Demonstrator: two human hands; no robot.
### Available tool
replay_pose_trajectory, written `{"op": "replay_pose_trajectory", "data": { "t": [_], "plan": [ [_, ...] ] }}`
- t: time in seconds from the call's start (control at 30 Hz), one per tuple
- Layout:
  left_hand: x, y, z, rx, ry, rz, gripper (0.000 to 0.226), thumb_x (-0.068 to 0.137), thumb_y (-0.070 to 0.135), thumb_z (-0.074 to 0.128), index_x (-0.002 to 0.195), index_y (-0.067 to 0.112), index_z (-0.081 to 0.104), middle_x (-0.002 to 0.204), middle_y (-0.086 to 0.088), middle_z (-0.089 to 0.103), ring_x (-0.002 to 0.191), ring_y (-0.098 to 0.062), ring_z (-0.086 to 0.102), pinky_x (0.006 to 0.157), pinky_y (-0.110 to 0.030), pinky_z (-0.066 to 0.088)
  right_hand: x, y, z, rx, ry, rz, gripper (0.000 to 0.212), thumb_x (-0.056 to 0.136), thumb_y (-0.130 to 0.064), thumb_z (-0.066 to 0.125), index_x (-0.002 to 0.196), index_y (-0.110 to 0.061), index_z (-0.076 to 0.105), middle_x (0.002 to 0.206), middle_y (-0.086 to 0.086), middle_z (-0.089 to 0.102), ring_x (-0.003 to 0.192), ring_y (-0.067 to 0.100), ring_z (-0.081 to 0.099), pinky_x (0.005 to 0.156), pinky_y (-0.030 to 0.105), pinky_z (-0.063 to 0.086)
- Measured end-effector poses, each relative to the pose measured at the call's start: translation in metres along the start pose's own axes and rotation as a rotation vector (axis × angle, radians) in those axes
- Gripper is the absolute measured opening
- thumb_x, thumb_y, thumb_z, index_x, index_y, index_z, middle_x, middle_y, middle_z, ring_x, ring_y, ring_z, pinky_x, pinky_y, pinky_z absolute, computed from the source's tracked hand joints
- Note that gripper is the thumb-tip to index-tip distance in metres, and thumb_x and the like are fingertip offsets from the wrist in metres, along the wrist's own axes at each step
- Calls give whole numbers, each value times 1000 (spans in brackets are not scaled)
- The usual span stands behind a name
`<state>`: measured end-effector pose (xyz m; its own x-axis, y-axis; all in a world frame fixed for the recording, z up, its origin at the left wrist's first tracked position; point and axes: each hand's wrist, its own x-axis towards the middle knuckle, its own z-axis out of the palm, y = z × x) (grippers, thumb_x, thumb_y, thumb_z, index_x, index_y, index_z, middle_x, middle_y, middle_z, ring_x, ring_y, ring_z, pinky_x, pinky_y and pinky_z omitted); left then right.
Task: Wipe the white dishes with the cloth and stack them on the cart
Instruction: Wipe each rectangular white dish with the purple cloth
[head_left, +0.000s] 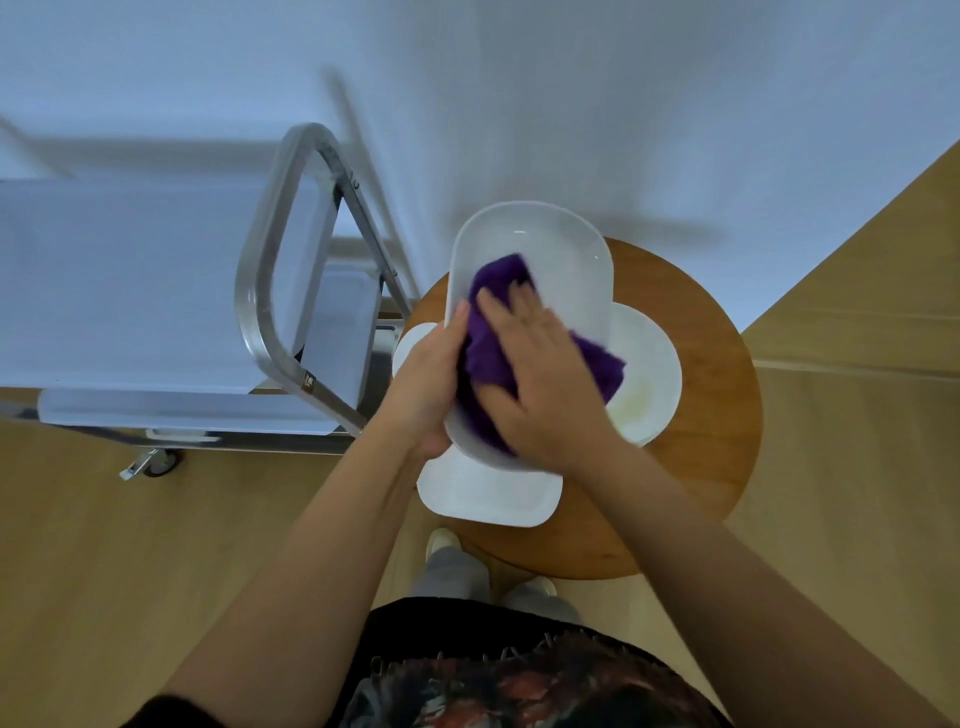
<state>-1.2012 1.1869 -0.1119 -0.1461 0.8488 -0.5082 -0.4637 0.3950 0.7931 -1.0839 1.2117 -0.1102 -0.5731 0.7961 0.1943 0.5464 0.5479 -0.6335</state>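
left hand (426, 387): grips the left rim of the dish, thumb over the rim's top edge, fingers curled under the near-left side; fingers clamped on the rim
right hand (540, 374): lies palm down on the cloth inside the dish, fingers straight and slightly apart, tips pointing up-left; pressing, not curled round anything
dish (550, 249): white, deep, rounded-rectangle shape, held tilted above the stool with its far end highest; inside faces the camera
cloth (498, 280): purple, bunched; mostly under the right hand, one end sticking out past the fingertips toward the middle of the dish, the other end hanging over the dish's right rim
stool (711, 364): round, wooden top, directly under the held dish; holds the other dishes
plate (652, 384): white, on the stool to the right of the held dish, partly hidden by it; faint yellowish tint near its lower left
tray (488, 493): white, rounded corners, on the stool's near edge, below the hands; far part hidden by the dish
third piece (413, 343): white edge showing left of the left hand, on the stool's left side; shape cannot be told
cart (130, 280): left of the stool, just beside it; pale flat top shelf, lower shelf visible beneath, metal tube handle (275, 249) at the end facing the stool, one caster (156, 462) at the near corner; no dishes visible on the top shelf
floor (104, 545): light wood
person: standing at the stool, feet just below its near edge, dark patterned top at the bottom of the view
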Motion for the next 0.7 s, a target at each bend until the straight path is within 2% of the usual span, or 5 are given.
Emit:
{"op": "replay_pose_trajectory", "data": {
  "t": [0.13, 0.27, 0.43, 0.57, 0.7],
  "plan": [
    [-6, -2, -7, -117, 96, -74, 63, 81, 57, 55, 124, 12, 59, 114, -13, 69, 104, -27, 67, 83, -37, 55, -24, -8, 19, 150, -116, -12, 66, 85, -31, 45, 147, -19, 25, 154, 4, 27, 142, 15, 18, 109, 18, -1],
    [-4, 4, -16, -163, 166, -143, 54, 93, 54, 45, 127, 13, 55, 109, -12, 71, 96, -29, 70, 69, -37, 58, -53, 7, 13, 18, -276, -247, 78, 72, -31, 75, 140, -16, 40, 142, 6, 46, 130, 22, 42, 103, 24, 25],
    [-2, 10, -10, -187, 173, -228, 48, 97, 51, 39, 129, 18, 54, 107, -12, 71, 94, -32, 69, 68, -41, 59, -55, 10, 5, -97, 97, -254, 56, 59, -20, 86, 108, -1, 66, 96, 12, 71, 83, 29, 69, 69, 30, 54],
    [-5, 17, -27, -84, 62, -207, 80, 71, 76, 47, 123, 14, 54, 111, -11, 71, 96, -27, 70, 74, -47, 57, -37, 4, -19, 598, 197, 281, 51, 67, -8, 81, 99, -38, 54, 86, -27, 63, 86, 4, 63, 62, 12, 52],
    [-8, 3, -57, 245, 346, -49, 72, 80, 57, 62, 138, 20, 41, 136, -2, 54, 110, -19, 54, 73, -35, 52, -28, 28, -42, 1189, 196, 623, 48, 62, -11, 75, 103, -28, 56, 94, -4, 67, 89, 19, 66, 69, 35, 58]
  ]
}}
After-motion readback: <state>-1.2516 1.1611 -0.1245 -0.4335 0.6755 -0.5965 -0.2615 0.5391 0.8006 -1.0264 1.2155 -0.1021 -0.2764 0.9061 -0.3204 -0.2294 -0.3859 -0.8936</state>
